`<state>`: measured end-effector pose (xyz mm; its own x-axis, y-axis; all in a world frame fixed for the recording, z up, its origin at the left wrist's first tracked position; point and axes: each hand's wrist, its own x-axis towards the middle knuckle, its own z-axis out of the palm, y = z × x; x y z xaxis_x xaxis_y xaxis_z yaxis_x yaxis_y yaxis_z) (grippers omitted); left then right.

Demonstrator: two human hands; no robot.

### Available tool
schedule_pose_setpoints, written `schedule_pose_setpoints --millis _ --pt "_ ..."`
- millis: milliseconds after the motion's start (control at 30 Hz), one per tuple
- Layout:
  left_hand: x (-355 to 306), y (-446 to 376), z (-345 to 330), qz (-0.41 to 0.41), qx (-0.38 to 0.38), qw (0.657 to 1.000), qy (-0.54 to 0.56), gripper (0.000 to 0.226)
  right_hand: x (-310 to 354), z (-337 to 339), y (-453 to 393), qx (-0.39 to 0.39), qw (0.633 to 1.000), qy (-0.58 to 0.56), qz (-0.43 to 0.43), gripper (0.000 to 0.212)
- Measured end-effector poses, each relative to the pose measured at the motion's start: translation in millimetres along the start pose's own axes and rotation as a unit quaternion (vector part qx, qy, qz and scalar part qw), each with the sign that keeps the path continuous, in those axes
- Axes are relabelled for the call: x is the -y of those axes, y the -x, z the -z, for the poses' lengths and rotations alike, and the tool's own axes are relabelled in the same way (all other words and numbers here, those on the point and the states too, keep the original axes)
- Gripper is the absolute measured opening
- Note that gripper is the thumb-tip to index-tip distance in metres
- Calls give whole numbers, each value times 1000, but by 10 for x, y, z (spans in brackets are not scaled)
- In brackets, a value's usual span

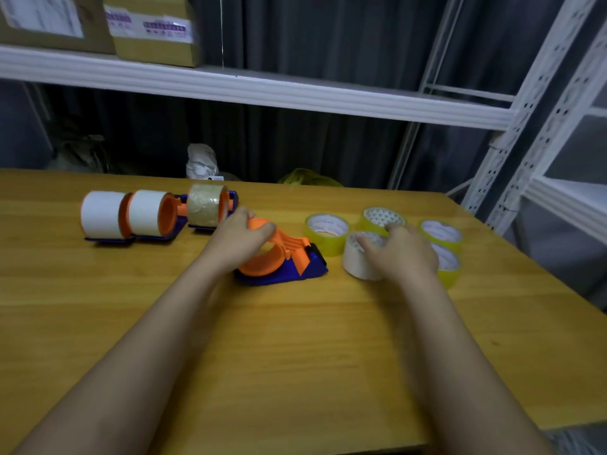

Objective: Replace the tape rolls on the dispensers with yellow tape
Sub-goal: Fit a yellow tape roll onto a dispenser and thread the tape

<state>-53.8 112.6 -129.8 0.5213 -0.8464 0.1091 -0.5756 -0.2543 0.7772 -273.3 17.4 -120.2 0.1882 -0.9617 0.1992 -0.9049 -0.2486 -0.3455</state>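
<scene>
Head: orange-blue dispenser (282, 257), no roll

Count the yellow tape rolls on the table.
4: one right of the empty dispenser, one behind the right hand, two beyond it. More may hide beneath it.

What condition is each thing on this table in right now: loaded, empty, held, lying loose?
Near dispenser: orange spool bare, no roll, gripped by left hand.
Whitish roll: flat on the table, right hand resting on it.
Yellow rolls: four, lying flat, loose.
Two far-left dispensers: upright, loaded with white rolls.
Third dispenser: upright, loaded with a clear-brownish roll.
</scene>
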Motion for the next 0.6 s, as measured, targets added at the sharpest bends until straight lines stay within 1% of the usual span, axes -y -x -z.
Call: schedule_pose_setpoints --millis 67,100,167,233,267,367,433,533,600 --pt "0 56 49 -8 -4 1000 10 34 71 -23 33 49 996 29 71 73" --pt "-2 81 73 -9 -4 1000 14 34 79 -56 32 64 991 63 97 71" --pt "-11 116 123 -10 -7 1000 12 36 51 -104 -10 46 987 111 104 60" --pt "-22 132 179 -11 -21 1000 8 37 34 -140 -58 15 990 108 86 54" --pt "-23 132 211 -12 -32 999 10 37 52 -158 -78 6 991 99 94 52" --pt "-24 114 291 -12 -53 998 32 35 216 -208 -141 -20 978 89 186 46" --pt "-43 108 314 -16 -65 997 45 33 359 -239 -194 6 971 100 217 43" --pt "-60 112 331 -15 -88 995 49 29 543 -350 -283 88 961 154 212 41" --pt "-57 114 333 -14 -98 994 50 25 630 -418 -326 96 956 183 208 36"
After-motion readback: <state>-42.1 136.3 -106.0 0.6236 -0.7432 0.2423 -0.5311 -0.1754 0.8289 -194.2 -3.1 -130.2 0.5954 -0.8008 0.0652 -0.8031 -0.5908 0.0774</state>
